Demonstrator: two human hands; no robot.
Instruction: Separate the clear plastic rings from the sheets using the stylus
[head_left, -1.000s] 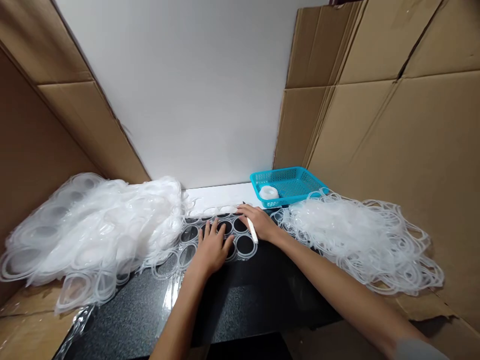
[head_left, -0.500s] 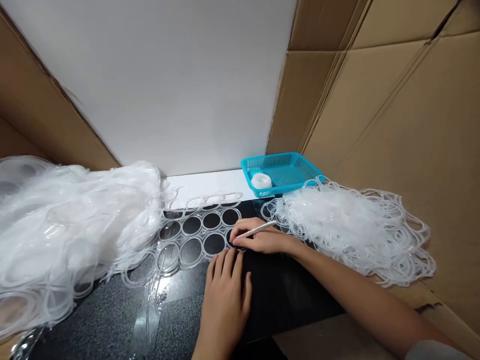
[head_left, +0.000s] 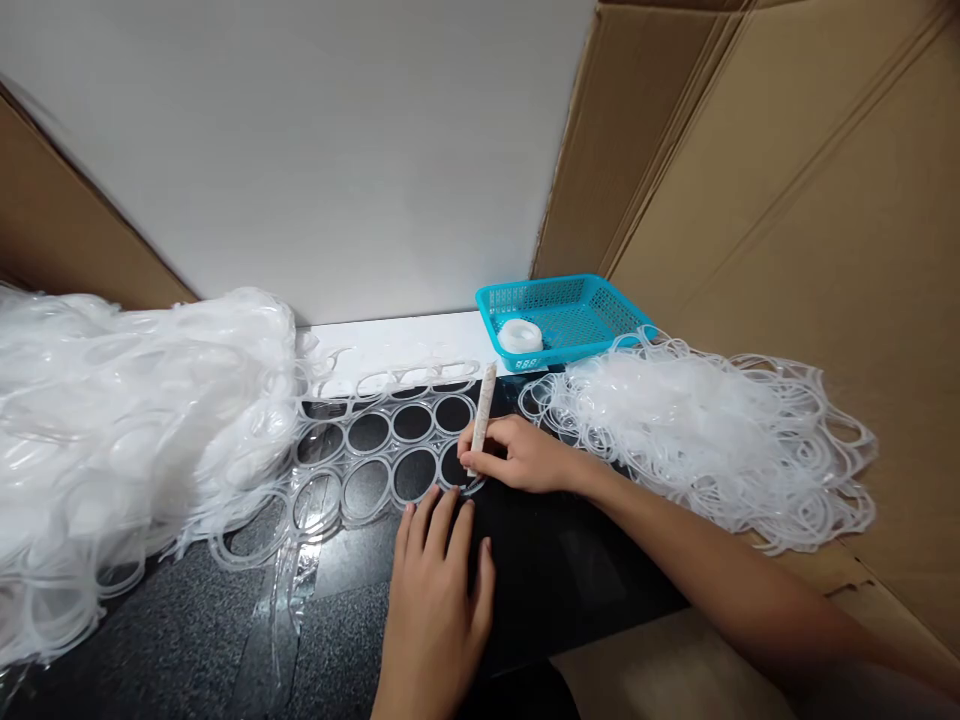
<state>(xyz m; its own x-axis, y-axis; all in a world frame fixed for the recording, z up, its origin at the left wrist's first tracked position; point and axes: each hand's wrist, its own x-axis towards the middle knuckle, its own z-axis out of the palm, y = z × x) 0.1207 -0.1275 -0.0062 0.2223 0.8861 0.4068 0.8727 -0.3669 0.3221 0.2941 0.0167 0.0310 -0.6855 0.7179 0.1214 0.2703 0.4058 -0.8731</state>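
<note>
A clear plastic sheet of joined rings (head_left: 390, 458) lies on the black table top (head_left: 555, 600), its round openings set in rows. My left hand (head_left: 439, 580) rests palm down with fingers stretched and slightly spread, the fingertips at the sheet's near edge. In a pinch grip, my right hand (head_left: 532, 455) holds a slim whitish pen-like tool (head_left: 484, 400) almost upright. The tool's lower end meets the right end ring of the near row. Its tip is too small to make out.
To the left heaps a large pile of clear ringed plastic (head_left: 187, 400). A looser pile of ring strips (head_left: 697, 440) lies at the right. Behind stands a blue basket (head_left: 577, 325) holding a white ring-shaped stack (head_left: 520, 337). Cardboard (head_left: 787, 220) and a white panel (head_left: 360, 150) enclose the table.
The pen-like tool has swung from a low slant to nearly upright in my right hand. My left hand stays by the sheet's edge. The whole view has shifted slightly.
</note>
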